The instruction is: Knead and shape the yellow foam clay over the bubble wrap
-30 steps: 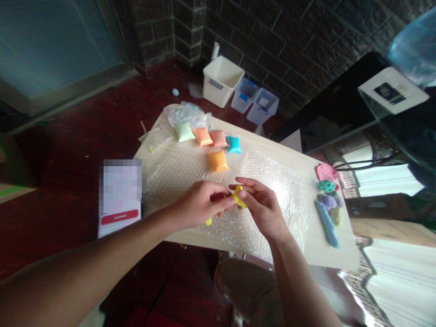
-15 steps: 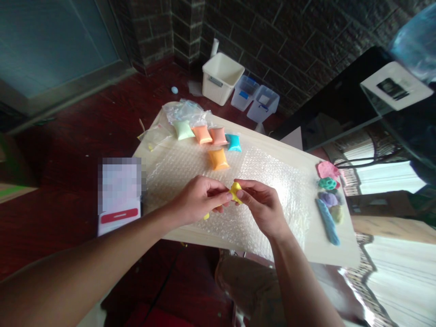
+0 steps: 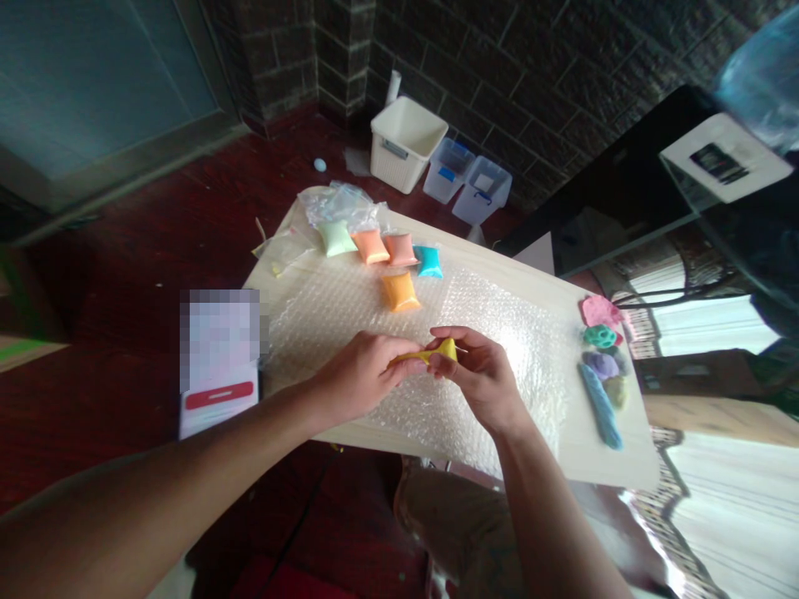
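Observation:
A piece of yellow modelling clay [image 3: 447, 350] is stretched between my two hands, above a sheet of bubble wrap [image 3: 499, 316]. My left hand [image 3: 368, 374] pinches its thin, drawn-out end between thumb and fingers. The thicker end sits in the fingers of my right hand [image 3: 480, 374], which are closed on it. Just beyond the hands lies an orange clay packet [image 3: 400, 292]. Behind it stand a pale green packet [image 3: 336, 239], two peach-coloured packets [image 3: 371, 247] and a turquoise packet [image 3: 429, 262].
Crumpled clear plastic bags [image 3: 343, 206] lie at the table's far left corner. Along the right end sit a blue clay roll [image 3: 600, 406], a pink lump [image 3: 601, 311], a green lump [image 3: 600, 336] and a purple lump [image 3: 600, 364]. Bins [image 3: 405, 150] stand on the floor beyond.
The yellow clay was a compact lump between my fingertips; now it is drawn out longer toward the left. My left hand has turned slightly, and a yellow bit below it no longer shows.

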`<state>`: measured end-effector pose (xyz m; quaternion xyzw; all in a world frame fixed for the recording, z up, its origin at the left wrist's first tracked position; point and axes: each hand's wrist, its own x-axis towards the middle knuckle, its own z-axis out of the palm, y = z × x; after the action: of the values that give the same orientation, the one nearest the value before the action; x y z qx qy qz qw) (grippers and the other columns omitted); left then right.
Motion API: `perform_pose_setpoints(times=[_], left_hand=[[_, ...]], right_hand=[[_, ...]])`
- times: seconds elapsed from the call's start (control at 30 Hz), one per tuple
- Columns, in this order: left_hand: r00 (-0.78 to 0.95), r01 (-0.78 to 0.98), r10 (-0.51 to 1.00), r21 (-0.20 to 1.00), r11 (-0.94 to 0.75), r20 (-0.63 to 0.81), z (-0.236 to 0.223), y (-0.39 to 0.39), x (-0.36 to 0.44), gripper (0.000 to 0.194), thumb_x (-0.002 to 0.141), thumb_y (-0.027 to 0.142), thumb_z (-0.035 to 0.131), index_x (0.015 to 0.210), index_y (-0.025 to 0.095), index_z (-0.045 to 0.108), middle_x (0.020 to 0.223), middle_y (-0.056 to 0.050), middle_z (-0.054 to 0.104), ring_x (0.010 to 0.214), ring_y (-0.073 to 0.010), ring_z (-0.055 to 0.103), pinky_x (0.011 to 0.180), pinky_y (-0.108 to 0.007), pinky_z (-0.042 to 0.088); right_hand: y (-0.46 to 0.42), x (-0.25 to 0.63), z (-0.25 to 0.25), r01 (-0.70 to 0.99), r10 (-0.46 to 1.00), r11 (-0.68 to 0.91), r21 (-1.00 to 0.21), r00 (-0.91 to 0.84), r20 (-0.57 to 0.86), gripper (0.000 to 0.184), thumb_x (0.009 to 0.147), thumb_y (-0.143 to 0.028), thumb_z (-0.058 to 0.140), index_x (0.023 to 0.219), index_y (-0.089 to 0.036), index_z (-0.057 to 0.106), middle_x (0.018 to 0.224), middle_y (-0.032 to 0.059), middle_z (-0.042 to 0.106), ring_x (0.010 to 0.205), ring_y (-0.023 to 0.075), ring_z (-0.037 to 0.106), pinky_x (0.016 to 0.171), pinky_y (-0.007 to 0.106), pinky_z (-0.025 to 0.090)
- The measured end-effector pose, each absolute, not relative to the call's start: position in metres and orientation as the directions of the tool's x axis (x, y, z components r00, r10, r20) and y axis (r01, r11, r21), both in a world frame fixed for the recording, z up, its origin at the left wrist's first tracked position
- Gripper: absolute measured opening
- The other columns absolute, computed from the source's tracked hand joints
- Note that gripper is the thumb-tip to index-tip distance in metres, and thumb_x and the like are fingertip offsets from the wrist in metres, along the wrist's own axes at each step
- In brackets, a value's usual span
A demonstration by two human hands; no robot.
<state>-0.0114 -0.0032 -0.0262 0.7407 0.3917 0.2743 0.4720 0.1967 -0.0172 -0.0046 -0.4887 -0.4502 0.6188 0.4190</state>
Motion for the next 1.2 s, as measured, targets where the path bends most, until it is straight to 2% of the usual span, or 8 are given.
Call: perform_pose_setpoints(times=[0.27,0.5,0.6,0.67,0.77,0.93,1.07,1.2], left_hand=[[0.576,0.425,0.81,0.805,-0.414,0.112,-0.028,-0.007,-0.011,0.02,0.104,0.033,0.061,0.108,0.017,0.073,0.098,-0.009,0.079,0.087,-0.022,0.071,0.074,-0.032,0.045],[0.569,0.399,0.817,0.835,-0.378,0.098,-0.027,-0.007,-0.009,0.021,0.105,0.025,0.056,0.104,0.017,0.075,0.099,-0.01,0.08,0.089,-0.0225,0.073,0.078,-0.033,0.048],[0.505,0.404,0.857,0.849,-0.341,0.104,-0.027,-0.006,-0.011,0.023,0.105,0.029,0.055,0.102,0.017,0.074,0.091,-0.008,0.079,0.081,-0.0197,0.071,0.072,-0.031,0.046],[0.483,0.411,0.87,0.85,-0.329,0.103,-0.026,-0.006,-0.012,0.026,0.106,0.033,0.055,0.097,0.017,0.074,0.082,-0.006,0.076,0.071,-0.0171,0.068,0.066,-0.03,0.043],[0.482,0.407,0.872,0.858,-0.313,0.089,-0.024,-0.006,-0.011,0.031,0.107,0.036,0.055,0.089,0.017,0.072,0.073,-0.003,0.073,0.063,-0.0144,0.063,0.061,-0.029,0.038],[0.471,0.373,0.878,0.883,-0.285,0.085,-0.021,-0.007,-0.01,0.027,0.106,0.03,0.056,0.088,0.017,0.073,0.065,0.0,0.068,0.056,-0.0127,0.059,0.06,-0.028,0.037],[0.459,0.375,0.882,0.878,-0.298,0.103,-0.02,-0.009,-0.008,0.029,0.107,0.033,0.054,0.093,0.017,0.074,0.074,-0.002,0.073,0.06,-0.0133,0.061,0.062,-0.028,0.038],[0.436,0.374,0.894,0.884,-0.281,0.1,-0.023,-0.011,-0.006,0.023,0.103,0.036,0.06,0.107,0.017,0.072,0.093,-0.006,0.078,0.076,-0.0169,0.068,0.067,-0.028,0.041]], right_hand=[[-0.017,0.198,-0.003,-0.037,0.964,-0.224,-0.974,-0.156,-0.215,0.036,0.077,-0.025,0.091,0.111,-0.025,0.078,0.091,0.002,0.076,0.073,0.0148,0.066,0.068,0.032,0.055],[-0.017,0.195,-0.002,-0.096,0.963,-0.223,-0.97,-0.174,-0.205,0.046,0.077,-0.027,0.092,0.119,-0.028,0.074,0.096,0.002,0.078,0.082,0.018,0.069,0.078,0.036,0.058],[-0.016,0.193,-0.004,-0.166,0.956,-0.257,-0.952,-0.187,-0.226,0.061,0.072,-0.027,0.095,0.127,-0.031,0.07,0.107,0.0032,0.08,0.097,0.0229,0.073,0.09,0.042,0.06],[-0.015,0.191,-0.007,-0.192,0.96,-0.257,-0.947,-0.165,-0.227,0.057,0.072,-0.027,0.095,0.124,-0.031,0.071,0.106,0.003,0.08,0.098,0.0233,0.074,0.094,0.044,0.059],[-0.015,0.189,-0.011,-0.215,0.966,-0.246,-0.945,-0.132,-0.221,0.051,0.072,-0.027,0.096,0.118,-0.03,0.074,0.104,0.0023,0.081,0.095,0.0219,0.075,0.092,0.043,0.061],[-0.017,0.184,-0.013,-0.225,0.965,-0.248,-0.942,-0.141,-0.22,0.065,0.065,-0.025,0.1,0.123,-0.033,0.073,0.111,0.002,0.081,0.096,0.0222,0.075,0.091,0.043,0.062],[-0.017,0.184,-0.016,-0.2,0.973,-0.226,-0.953,-0.091,-0.212,0.049,0.072,-0.032,0.096,0.118,-0.031,0.076,0.102,0.0026,0.082,0.089,0.0221,0.074,0.09,0.044,0.061],[-0.015,0.188,-0.016,-0.128,0.986,-0.166,-0.978,-0.033,-0.163,0.043,0.077,-0.034,0.092,0.117,-0.032,0.076,0.098,0.0025,0.08,0.082,0.0207,0.071,0.075,0.039,0.058]])
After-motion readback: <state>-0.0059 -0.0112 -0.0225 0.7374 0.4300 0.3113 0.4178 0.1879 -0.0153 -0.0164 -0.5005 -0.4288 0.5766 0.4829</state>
